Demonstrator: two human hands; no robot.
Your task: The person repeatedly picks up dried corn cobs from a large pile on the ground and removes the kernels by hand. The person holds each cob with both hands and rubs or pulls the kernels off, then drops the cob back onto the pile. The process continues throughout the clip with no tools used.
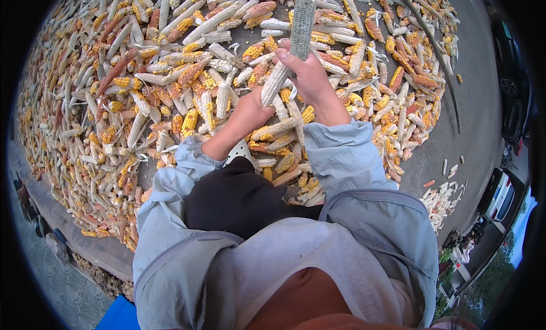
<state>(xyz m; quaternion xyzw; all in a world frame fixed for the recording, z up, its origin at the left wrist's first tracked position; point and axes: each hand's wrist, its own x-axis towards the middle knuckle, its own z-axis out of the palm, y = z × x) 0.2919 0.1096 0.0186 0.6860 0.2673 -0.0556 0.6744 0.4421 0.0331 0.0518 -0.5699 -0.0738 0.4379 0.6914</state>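
Note:
My left hand (250, 110) is closed round the lower end of a pale, stripped corncob (276, 83), which slants up to the right. My right hand (311, 79) grips a long grey-green bar with a rough, knobbly surface (303, 27); its exact kind I cannot make out. The bar points up and away from me. My right thumb lies across the spot where the bar and the cob's upper end meet. The fingers behind are partly hidden. Below both hands spreads a thick layer of corncobs (211, 65), some with yellow kernels, others bare white or reddish.
A small heap of pale cobs (446, 202) lies on the grey pavement (438, 153) at the right. A dark, thin pole (441, 54) crosses the corn at the upper right. Parked vehicles (500, 194) stand at the far right. Something blue (119, 314) shows at the lower left.

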